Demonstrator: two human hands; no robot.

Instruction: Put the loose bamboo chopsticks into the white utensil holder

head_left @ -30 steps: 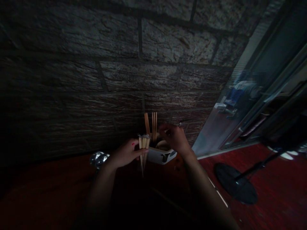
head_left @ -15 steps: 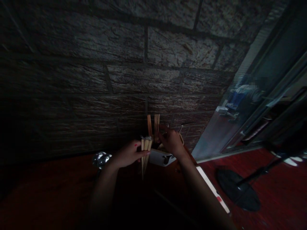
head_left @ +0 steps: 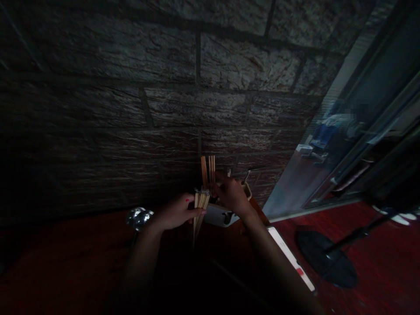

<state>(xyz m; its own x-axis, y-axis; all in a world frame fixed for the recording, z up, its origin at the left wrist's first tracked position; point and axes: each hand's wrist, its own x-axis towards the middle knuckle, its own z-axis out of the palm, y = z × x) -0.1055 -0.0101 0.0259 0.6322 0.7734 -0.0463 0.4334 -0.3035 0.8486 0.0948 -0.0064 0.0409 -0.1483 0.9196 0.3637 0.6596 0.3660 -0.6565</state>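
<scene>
Left fingers (head_left: 198, 213) holding chopstick bundle (head_left: 201, 200), right fingers (head_left: 221, 188) near upright sticks (head_left: 204, 170), grip unclear, white container (head_left: 215, 214) rim beneath

Tilted pale stick bundle (head_left: 201, 201) beside white container (head_left: 215, 215)

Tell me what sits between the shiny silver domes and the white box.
In the head view, the left hand, holding a bundle of thin sticks, lies between them.

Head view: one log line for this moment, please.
left hand: holding chopstick bundle | right hand: at upright chopsticks, grip unclear | white container: near both hands
</scene>
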